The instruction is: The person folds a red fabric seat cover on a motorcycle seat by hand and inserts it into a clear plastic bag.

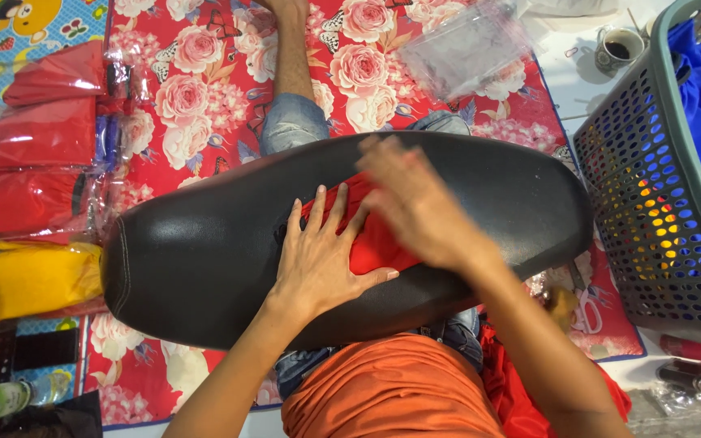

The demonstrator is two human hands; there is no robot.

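A long black padded seat (204, 251) lies across my lap. On its middle rests a folded red cloth (372, 241). My left hand (318, 255) lies flat with fingers spread, pressing the cloth's left edge against the seat. My right hand (415, 203) is blurred with motion and lies palm down over the upper right part of the cloth. Neither hand grips anything.
Red folded garments in clear bags (38, 134) and a yellow one (42, 276) are stacked at left on a red floral mat (350, 65). A grey perforated basket (651, 195) with blue cloth stands at right. Scissors (586, 304), a cup (617, 47) and an empty clear bag (464, 49) lie nearby.
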